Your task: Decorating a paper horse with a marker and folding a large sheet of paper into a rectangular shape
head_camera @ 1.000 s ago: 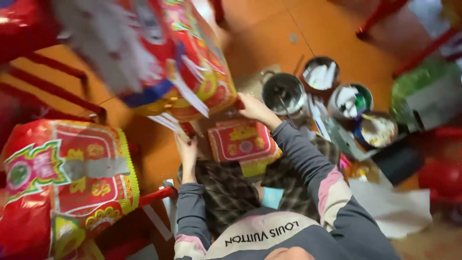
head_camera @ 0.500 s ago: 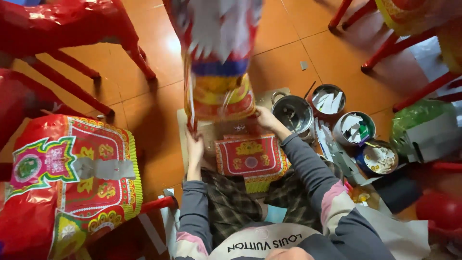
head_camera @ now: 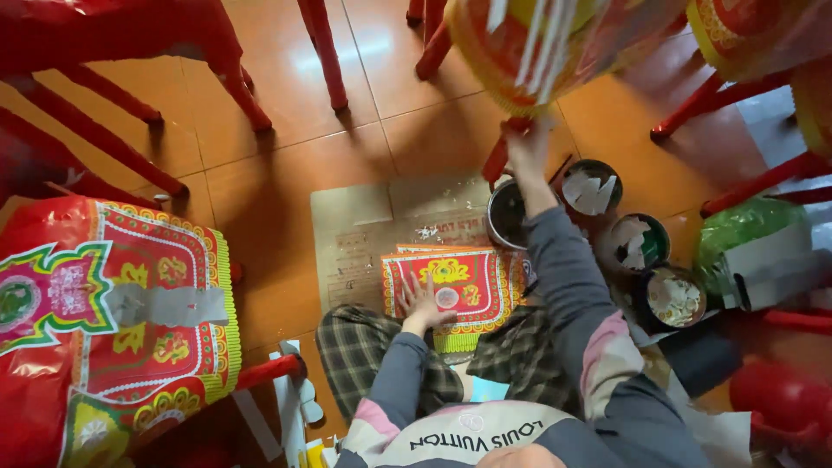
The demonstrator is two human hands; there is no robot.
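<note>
Your left hand [head_camera: 425, 303] flat, fingers spread, pressing red printed paper panel [head_camera: 451, 290] on cardboard. Right hand [head_camera: 527, 147] raised, grasping paper figure's red leg [head_camera: 498, 156]. Panel likely thin, tearable; hold edges.

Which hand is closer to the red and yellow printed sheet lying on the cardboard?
Left. The left hand lies flat on the printed sheet. The right hand is raised far beyond it, at the hanging paper figure.

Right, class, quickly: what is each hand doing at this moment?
Left hand: open, fingers spread, flat on the red and yellow printed paper.
Right hand: raised, gripping the red leg of the paper figure.
</note>
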